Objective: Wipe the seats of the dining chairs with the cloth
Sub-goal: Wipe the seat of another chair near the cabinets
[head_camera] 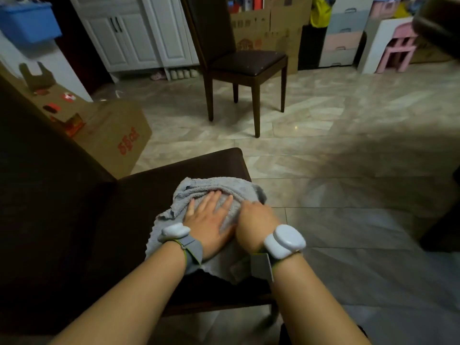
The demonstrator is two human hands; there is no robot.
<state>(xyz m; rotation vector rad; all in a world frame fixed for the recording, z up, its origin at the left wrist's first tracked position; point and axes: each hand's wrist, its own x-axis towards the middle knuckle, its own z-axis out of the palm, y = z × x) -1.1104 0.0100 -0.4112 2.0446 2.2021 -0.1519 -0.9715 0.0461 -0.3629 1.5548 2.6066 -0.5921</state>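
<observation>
A: Both hands were down on the cloth [211, 192]! The left hand [207, 220] lay flat, fingers straight and spread, pressing the grey towel into the near chair seat [139, 202].

B: And the right hand [256, 220]?

A: It sat just beside the left, at about three o'clock from it, fingers curled over the bunched edge, so its grip looked closed on the cloth, though the fingertips were hidden.

B: Where was the cloth on the seat?

A: Toward the seat's right edge, crumpled, part of it hanging over that edge.

B: So, mid-wipe on the first chair?

A: That was my read. The dark left half of the seat, out at nine o'clock, probably wanted a sweep next, pressing evenly. Then the second chair [246, 63], well apart at twelve o'clock across the tiled floor [348, 145], awaited its turn.
</observation>
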